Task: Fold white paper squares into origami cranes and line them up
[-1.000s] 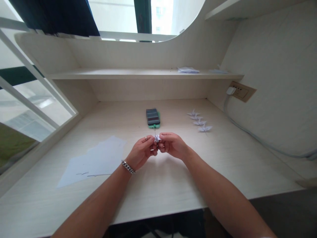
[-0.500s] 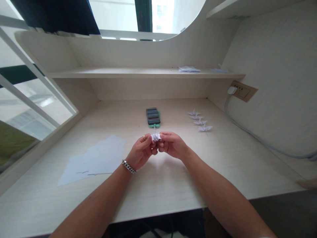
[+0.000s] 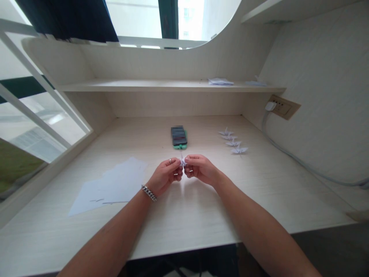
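A small folded white paper crane (image 3: pixel 182 162) is pinched between my two hands, above the middle of the desk. My left hand (image 3: pixel 167 172), with a ring and a chain bracelet, grips its left side between thumb and fingers. From the other side my right hand (image 3: pixel 200 168) pinches the right part. Fingertips cover much of the paper, and a thin point sticks up between them. Several finished paper cranes (image 3: pixel 239 150) stand in a slanting row to the right, beyond my right hand.
Behind my hands lies a phone in a green case (image 3: pixel 180 146). White paper sheets (image 3: pixel 115 184) are spread on the left of the desk. Folded papers (image 3: pixel 220 81) rest on the shelf (image 3: pixel 144 86). A grey cable (image 3: pixel 300 158) runs from the wall socket (image 3: pixel 285 107) along the right side.
My fingers have shifted on the paper and come closer together. Less of the paper's broad face shows now, and a thin point stands between the fingertips.
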`<action>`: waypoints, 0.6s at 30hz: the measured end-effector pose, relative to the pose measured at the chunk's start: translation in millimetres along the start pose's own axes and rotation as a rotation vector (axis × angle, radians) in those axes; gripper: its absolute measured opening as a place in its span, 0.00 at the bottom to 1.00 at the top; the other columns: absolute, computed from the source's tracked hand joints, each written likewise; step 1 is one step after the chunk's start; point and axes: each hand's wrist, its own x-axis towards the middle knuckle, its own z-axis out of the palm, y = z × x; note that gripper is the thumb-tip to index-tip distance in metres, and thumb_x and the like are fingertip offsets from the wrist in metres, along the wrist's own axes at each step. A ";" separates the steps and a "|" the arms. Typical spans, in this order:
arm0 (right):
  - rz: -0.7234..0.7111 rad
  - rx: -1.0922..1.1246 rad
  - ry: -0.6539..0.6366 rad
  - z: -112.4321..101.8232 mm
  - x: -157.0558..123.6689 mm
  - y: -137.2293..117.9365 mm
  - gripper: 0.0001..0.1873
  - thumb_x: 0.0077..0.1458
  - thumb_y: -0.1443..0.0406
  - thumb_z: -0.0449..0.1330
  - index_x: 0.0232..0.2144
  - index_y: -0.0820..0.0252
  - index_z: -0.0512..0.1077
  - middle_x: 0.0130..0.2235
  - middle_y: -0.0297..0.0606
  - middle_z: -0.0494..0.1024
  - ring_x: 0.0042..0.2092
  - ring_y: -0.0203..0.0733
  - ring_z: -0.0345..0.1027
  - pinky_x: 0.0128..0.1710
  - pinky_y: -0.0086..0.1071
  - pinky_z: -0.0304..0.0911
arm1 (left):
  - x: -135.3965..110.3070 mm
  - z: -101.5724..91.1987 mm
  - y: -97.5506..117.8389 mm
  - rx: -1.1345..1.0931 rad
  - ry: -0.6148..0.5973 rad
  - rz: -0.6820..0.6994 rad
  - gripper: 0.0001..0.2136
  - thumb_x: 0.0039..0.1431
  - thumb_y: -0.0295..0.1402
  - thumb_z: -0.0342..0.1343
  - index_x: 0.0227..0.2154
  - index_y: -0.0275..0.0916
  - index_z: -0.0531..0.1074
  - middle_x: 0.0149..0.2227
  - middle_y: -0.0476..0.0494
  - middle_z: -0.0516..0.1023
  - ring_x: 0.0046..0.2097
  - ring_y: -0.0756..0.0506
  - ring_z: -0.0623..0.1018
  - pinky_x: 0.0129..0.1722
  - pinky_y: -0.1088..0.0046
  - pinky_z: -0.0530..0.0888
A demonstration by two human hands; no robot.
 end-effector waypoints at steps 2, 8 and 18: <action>0.001 0.078 -0.017 1.2 0.6 1.5 0.13 0.47 0.59 0.67 0.26 0.64 0.70 0.22 0.32 0.70 0.24 0.31 0.64 0.24 0.25 0.58 | -1.2 3.0 0.4 -0.063 -0.009 0.005 0.13 0.51 0.39 0.64 0.26 0.35 0.69 0.24 0.50 0.68 0.26 0.53 0.68 0.26 0.77 0.66; -0.018 0.175 -0.044 2.3 2.5 5.7 0.12 0.49 0.60 0.66 0.27 0.64 0.72 0.21 0.32 0.70 0.24 0.31 0.64 0.25 0.25 0.61 | -3.5 6.9 -0.5 -0.139 -0.020 0.032 0.14 0.50 0.38 0.65 0.24 0.35 0.67 0.23 0.50 0.67 0.27 0.52 0.70 0.26 0.77 0.67; -0.042 0.206 -0.071 2.9 1.8 5.4 0.13 0.47 0.59 0.67 0.26 0.64 0.71 0.21 0.31 0.68 0.24 0.31 0.64 0.25 0.26 0.62 | -4.2 7.5 -1.2 -0.169 -0.016 0.057 0.14 0.51 0.39 0.64 0.25 0.36 0.66 0.23 0.50 0.67 0.28 0.50 0.71 0.28 0.74 0.68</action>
